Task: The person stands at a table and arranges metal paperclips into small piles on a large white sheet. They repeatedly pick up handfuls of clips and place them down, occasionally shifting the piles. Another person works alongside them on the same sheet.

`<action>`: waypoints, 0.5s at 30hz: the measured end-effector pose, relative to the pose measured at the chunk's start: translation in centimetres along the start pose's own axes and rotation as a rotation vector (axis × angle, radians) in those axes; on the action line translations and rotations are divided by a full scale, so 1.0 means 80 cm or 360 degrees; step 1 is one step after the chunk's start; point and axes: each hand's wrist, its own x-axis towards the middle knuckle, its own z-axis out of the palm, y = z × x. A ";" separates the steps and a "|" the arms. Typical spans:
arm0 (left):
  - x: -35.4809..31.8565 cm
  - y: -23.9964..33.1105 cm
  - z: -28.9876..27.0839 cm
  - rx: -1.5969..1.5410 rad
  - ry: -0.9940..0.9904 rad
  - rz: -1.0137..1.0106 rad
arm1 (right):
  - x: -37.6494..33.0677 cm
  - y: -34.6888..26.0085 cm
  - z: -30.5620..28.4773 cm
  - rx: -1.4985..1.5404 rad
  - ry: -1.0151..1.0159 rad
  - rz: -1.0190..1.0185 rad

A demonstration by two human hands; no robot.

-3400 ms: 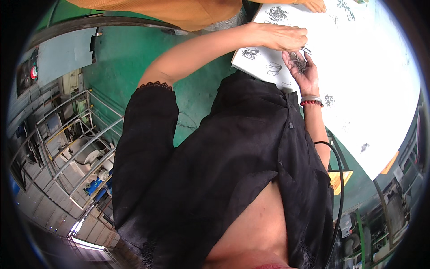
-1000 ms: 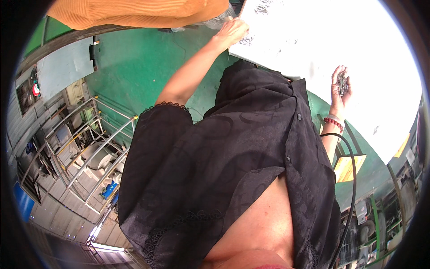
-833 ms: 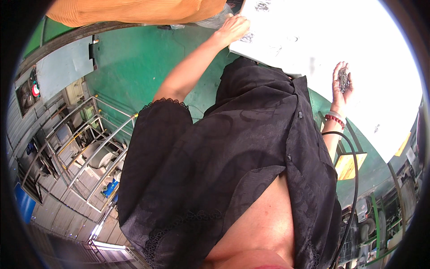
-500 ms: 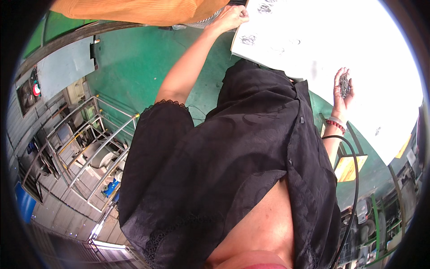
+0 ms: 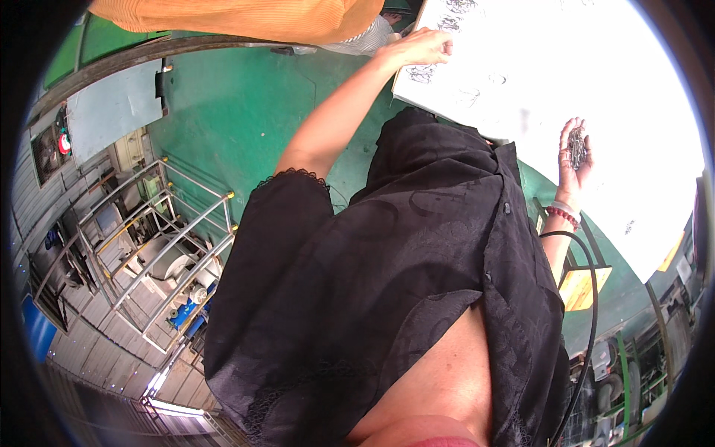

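My left hand hovers at the left edge of the white table, its fingers curled together; anything inside them is too small to make out. Just below it lies a small pile of thin dark wire-like pieces, and a second pile sits farther back. Out over the table on the right, my right hand is turned palm up and cupped round a bunch of thin metal wire-like pieces. A few loose pieces are scattered between the hands. Glare washes out much of the tabletop.
Beyond my left hand is another person in orange clothing. A wooden stool stands under the table's right side, with a black cable hanging in front. To the left, a metal tube frame stands on the green floor.
My left hand has moved right, from the table's corner edge to a place just over it. The right hand keeps its bunch with little movement; the whole view has shifted slightly.
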 end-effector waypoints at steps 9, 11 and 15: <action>0.016 0.010 -0.001 0.0236 0.0232 0.0143 | -0.009 -0.001 -0.001 0.0067 0.0060 -0.0110; -0.013 -0.003 -0.015 0.0342 0.0388 0.0121 | -0.011 -0.004 -0.003 0.0064 0.0057 -0.0128; -0.074 -0.030 0.003 0.0463 0.0481 -0.0095 | -0.013 -0.005 -0.006 0.0013 0.0067 -0.0266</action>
